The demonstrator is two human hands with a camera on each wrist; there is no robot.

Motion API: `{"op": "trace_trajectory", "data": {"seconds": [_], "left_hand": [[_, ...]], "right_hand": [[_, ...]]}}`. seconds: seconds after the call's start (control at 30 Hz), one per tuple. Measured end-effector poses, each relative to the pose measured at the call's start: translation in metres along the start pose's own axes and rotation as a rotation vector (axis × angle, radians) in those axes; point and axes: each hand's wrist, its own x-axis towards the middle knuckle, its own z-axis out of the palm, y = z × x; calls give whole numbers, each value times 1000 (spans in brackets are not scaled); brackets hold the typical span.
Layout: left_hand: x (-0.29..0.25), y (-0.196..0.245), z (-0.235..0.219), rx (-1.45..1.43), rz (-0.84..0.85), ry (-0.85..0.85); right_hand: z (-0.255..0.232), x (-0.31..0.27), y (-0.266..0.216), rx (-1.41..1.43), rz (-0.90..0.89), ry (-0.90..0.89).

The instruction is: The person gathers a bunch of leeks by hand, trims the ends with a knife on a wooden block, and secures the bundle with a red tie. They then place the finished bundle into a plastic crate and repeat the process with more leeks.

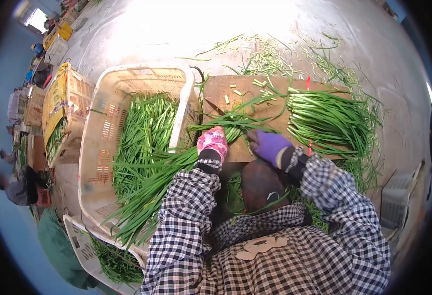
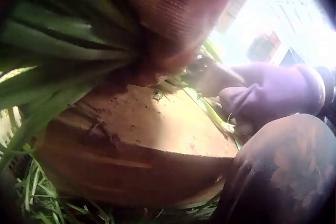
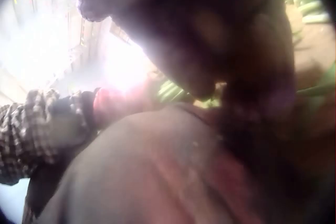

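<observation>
My left hand (image 1: 212, 141), in a pink patterned glove, grips a bunch of garlic chives (image 1: 174, 172). Their long leaves trail back over the crate's edge, and their pale ends lie over the wooden board (image 1: 221, 88). Close to those ends, my right hand (image 1: 271, 146), in a purple glove, has its fingers curled round a small knife. The knife's blade (image 2: 212, 77) shows blurred beside the purple glove in the left wrist view; its handle is hidden in the hand. A neat pile of garlic chives (image 1: 324, 115) lies at the board's right, pale ends to the left.
A large white crate (image 1: 90, 172) of garlic chives stands at the left, with another crate (image 1: 76, 241) below it. A dark pointed strip (image 1: 214, 106) and cut ends (image 1: 260, 83) lie on the board. Trimmings (image 1: 270, 59) litter the floor behind. My knee (image 1: 262, 187) is against the board's front.
</observation>
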Motion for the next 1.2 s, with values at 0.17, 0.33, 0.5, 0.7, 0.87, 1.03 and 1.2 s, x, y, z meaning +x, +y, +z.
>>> {"op": "trace_trajectory", "data": {"seconds": [0.17, 0.33, 0.5, 0.7, 0.87, 1.03, 1.2], "left_hand": [[-9, -2, -15, -68, -29, -2], [-4, -28, -23, -289, 188, -143], [-39, -57, -102, -821, 638, -184], [-137, -121, -228, -1588, 367, 609], [-180, -123, -259, -1746, 541, 923], [-152, -75, -208, -1981, 699, 927], [-131, -16, -128, -1908, 248, 959]], "right_hand": [[-5, -12, -4, 0, 187, -111], [-39, 7, 7, -13, 308, -125], [-29, 62, 32, -42, 429, -18], [-80, 39, -16, -77, 431, -93], [-91, -37, -66, 947, 206, -299], [-15, -51, -141, 1252, -223, -455], [-32, -60, -163, 1773, -224, -99]]}}
